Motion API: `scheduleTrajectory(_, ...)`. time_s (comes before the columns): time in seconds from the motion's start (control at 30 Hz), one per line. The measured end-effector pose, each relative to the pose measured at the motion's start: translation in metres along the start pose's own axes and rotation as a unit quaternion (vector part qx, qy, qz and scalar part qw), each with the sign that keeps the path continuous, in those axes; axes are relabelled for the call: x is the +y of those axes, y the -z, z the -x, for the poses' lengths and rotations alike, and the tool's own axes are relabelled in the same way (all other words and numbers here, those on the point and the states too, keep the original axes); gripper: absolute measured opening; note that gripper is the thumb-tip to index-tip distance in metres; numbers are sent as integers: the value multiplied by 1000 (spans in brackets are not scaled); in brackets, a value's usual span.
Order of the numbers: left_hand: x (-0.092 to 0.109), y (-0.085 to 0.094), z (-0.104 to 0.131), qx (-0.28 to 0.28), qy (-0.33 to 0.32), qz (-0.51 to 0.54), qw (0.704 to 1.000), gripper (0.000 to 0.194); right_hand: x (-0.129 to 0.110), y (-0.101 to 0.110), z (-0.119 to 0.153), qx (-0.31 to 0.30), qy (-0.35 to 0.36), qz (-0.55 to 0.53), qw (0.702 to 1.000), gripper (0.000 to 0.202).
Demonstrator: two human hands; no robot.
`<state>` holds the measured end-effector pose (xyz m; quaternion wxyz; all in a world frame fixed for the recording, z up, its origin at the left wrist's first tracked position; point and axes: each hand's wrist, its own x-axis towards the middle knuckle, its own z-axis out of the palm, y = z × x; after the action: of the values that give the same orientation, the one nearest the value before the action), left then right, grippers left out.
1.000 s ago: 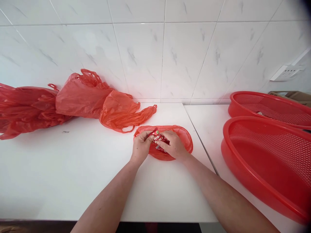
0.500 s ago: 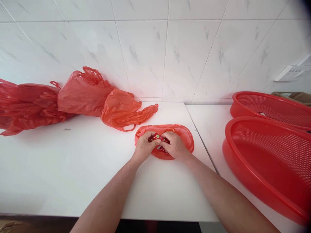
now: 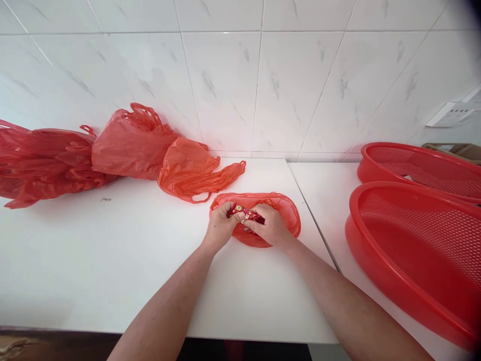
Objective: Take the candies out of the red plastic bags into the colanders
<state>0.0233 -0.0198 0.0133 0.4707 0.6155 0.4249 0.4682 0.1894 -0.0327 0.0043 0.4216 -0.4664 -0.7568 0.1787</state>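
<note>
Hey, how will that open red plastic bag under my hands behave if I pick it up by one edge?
The open red bag will probably sag and fold, since its plastic looks thin and creased. The bag itself is likely light for its size, judging by how translucent it looks. Its wide mouth could pull out of shape, as the edge looks soft too.

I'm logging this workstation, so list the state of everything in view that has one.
Left grip, pinching
Right grip, pinching
Red printed packet, held by both grips; seal unclear
Nearest red plastic bag, mouth spread open
Red plastic bags at back left, crumpled
Front red perforated basket, upright, open-topped
Rear red perforated basket, upright, small item inside
Wall socket, power unclear
Cardboard box, partly hidden; open or shut unclear
</note>
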Motion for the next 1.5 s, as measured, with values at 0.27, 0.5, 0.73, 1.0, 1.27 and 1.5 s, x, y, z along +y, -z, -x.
scheduleTrajectory(0.27,-3,-4,2,124,-64,-98,985,16,2,10,-2,98,-60,-32,993,25)
scheduleTrajectory(0.5,-12,-4,-3,90,-179,-255,946,13,16,15,-4,182,-142,-22,973,31)
scheduleTrajectory(0.73,-16,-4,-1,-11,-179,-342,922,9,23,12,-6,160,-171,1,972,16)
scheduleTrajectory(1.0,-16,-1,-5,68,-202,-306,928,27,30,6,-5,39,-151,112,981,12)
scheduleTrajectory(1.27,-18,-3,-5,-7,-186,-358,915,10,28,5,-4,85,-118,75,987,14)
scheduleTrajectory(1.5,-19,3,-5,-10,-173,-402,899,22,34,13,-8,89,-220,139,961,24)
